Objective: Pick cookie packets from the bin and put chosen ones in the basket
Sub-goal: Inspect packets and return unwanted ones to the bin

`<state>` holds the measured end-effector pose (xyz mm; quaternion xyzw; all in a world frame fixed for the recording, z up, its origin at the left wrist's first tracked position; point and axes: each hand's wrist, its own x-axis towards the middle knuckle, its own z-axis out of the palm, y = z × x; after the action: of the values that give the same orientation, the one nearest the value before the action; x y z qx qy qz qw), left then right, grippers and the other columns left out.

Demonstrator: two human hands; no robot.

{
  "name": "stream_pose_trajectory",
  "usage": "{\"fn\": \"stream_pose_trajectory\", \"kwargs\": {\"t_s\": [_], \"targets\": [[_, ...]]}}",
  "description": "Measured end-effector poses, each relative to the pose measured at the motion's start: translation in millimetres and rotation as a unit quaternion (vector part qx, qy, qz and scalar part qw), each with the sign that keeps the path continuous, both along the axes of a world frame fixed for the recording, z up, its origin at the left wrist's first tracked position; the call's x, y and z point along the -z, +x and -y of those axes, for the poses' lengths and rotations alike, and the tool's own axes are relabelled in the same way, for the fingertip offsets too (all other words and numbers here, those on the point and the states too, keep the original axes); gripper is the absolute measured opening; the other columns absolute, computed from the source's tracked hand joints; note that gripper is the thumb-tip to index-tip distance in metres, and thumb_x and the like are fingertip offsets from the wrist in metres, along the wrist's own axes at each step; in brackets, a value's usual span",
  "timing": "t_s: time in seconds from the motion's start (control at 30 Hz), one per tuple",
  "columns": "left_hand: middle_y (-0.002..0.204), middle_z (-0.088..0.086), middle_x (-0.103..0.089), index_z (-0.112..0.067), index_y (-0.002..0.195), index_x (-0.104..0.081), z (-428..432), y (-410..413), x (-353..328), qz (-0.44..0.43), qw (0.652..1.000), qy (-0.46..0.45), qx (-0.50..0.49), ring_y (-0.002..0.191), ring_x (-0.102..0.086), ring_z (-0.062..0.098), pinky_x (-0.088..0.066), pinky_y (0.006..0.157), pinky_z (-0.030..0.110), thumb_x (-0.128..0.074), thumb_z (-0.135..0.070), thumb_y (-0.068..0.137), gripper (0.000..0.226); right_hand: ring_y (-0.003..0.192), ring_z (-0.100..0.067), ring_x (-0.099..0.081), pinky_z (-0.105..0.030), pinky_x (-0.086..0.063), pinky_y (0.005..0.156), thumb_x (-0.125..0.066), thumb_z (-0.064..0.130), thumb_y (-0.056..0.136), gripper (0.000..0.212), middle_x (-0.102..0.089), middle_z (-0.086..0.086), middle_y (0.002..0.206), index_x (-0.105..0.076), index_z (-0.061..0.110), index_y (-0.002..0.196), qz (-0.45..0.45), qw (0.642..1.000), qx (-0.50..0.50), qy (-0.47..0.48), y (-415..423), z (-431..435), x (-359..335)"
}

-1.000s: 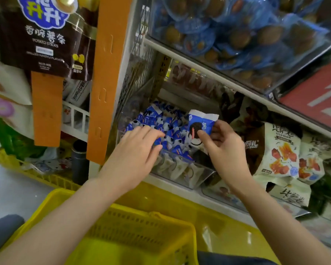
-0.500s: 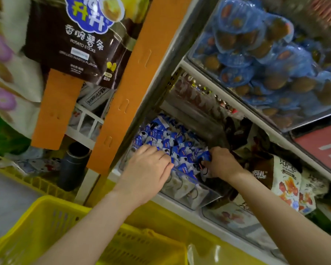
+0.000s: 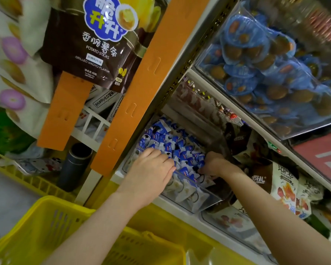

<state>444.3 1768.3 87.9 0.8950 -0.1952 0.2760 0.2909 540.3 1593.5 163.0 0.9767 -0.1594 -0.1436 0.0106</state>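
Both hands are down in the clear bin (image 3: 210, 203), among the blue-and-white cookie packets (image 3: 170, 144) that fill it. The left hand (image 3: 151, 173) lies palm-down on the pile, fingers loosely stretched out and gripping nothing, their tips hidden between packets. The right hand (image 3: 215, 163) digs in with fingers curled under (whether they actually grasp a packet cannot be told). The yellow basket (image 3: 46, 226) sits below the bin, its near side cut off by the frame edge.
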Motion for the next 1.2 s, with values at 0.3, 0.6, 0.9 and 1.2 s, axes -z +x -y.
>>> {"fn": "stream_pose_trajectory", "kwargs": {"t_s": [0.3,0.6,0.9,1.2], "targets": [[0.074,-0.008,-0.068,-0.021,0.081,-0.07,1.4,3.9,0.5,0.05,0.998,0.035,-0.015,0.071,-0.063,0.01,-0.051,0.077,0.029,-0.047,-0.028,0.085,0.024,0.064,-0.013,-0.051,-0.028,-0.042,0.069,-0.051,0.025,0.094,0.027,-0.052,-0.003,0.071,-0.049,0.013,0.07,0.081,0.991,-0.016,0.107,8.0,10.7,27.5],[0.076,-0.004,-0.066,-0.02,0.081,-0.067,-15.7,10.1,4.4,0.067,0.994,0.073,-0.051,0.073,-0.062,0.016,-0.051,0.08,0.033,-0.029,-0.031,0.092,0.041,0.074,-0.013,-0.055,-0.027,-0.044,0.066,-0.046,0.032,0.096,0.027,-0.058,-0.003,0.086,-0.058,0.009,0.101,0.115,0.985,-0.127,0.008,14.0,3.7,16.0],[0.08,-0.007,-0.064,-0.021,0.087,-0.067,-21.7,12.7,7.1,0.05,0.995,0.078,-0.025,0.076,-0.059,0.013,-0.047,0.081,0.03,-0.03,-0.029,0.093,0.038,0.096,-0.025,-0.058,-0.029,-0.04,0.075,-0.041,0.028,0.098,0.033,-0.062,-0.015,0.107,-0.056,0.006,0.116,0.197,0.939,-0.221,0.175,73.0,-66.4,26.0],[0.083,-0.007,-0.064,-0.02,0.089,-0.066,-20.7,11.8,7.1,0.019,0.997,0.076,-0.024,0.079,-0.057,0.014,-0.043,0.084,0.031,-0.032,-0.028,0.094,0.036,0.079,-0.022,-0.056,-0.026,-0.037,0.068,-0.048,0.024,0.096,0.027,-0.064,-0.013,0.092,-0.065,0.003,0.096,0.249,0.925,-0.191,0.212,90.3,-77.7,31.8]]}}
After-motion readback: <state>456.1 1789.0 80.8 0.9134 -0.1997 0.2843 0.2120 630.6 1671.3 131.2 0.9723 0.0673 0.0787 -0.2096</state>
